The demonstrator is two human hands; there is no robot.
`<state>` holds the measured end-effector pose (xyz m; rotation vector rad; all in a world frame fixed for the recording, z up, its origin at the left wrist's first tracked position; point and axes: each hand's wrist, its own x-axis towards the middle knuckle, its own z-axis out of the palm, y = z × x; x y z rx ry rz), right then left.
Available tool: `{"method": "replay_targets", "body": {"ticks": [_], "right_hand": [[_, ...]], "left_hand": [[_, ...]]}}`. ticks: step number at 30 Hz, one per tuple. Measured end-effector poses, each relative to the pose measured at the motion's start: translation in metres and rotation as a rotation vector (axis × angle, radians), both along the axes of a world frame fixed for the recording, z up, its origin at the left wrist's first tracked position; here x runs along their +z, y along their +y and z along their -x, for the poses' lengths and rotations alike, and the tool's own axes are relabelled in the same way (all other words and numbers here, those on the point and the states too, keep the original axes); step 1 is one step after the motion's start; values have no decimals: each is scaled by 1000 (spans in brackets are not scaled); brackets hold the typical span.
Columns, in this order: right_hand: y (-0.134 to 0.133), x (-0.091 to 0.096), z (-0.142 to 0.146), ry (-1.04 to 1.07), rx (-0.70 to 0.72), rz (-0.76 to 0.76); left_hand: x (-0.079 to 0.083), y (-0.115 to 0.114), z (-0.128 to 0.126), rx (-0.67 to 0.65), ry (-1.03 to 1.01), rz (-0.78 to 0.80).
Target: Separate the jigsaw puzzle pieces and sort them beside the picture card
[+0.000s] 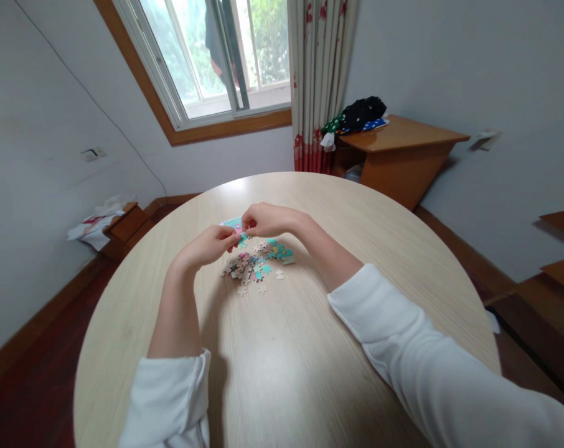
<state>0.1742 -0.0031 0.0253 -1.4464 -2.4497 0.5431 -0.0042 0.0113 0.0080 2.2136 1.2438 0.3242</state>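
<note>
left hand [211, 244]: thumb and fingertips pinched together by teal puzzle pieces [243, 239], cannot tell if gripping one | right hand [267, 219]: fingers curled over their far right, hold hidden | pieces: far on table [272, 361], beyond loose pile [239, 266] | advice: steady neighbours, align tabs, press flat

Left hand [213, 242] and right hand [266, 219] beside piled jigsaw pieces [241, 267]
</note>
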Motion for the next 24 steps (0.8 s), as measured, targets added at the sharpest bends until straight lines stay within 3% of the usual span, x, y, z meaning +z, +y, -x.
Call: {"method": "replay_targets", "body": {"ticks": [4,16,20,24], "right_hand": [[3,-2,-4,-34,59,44],[3,-4,-3,-71,239,222],[4,-5,-4,-128,161,225],[7,-8,-5,-331,13,172]], "left_hand": [[-1,0,1,-95,-6,16],[7,-8,-2,-189,21,79],[6,-8,-1,-176,40,107],[1,-3,4,-98,163,90]]}}
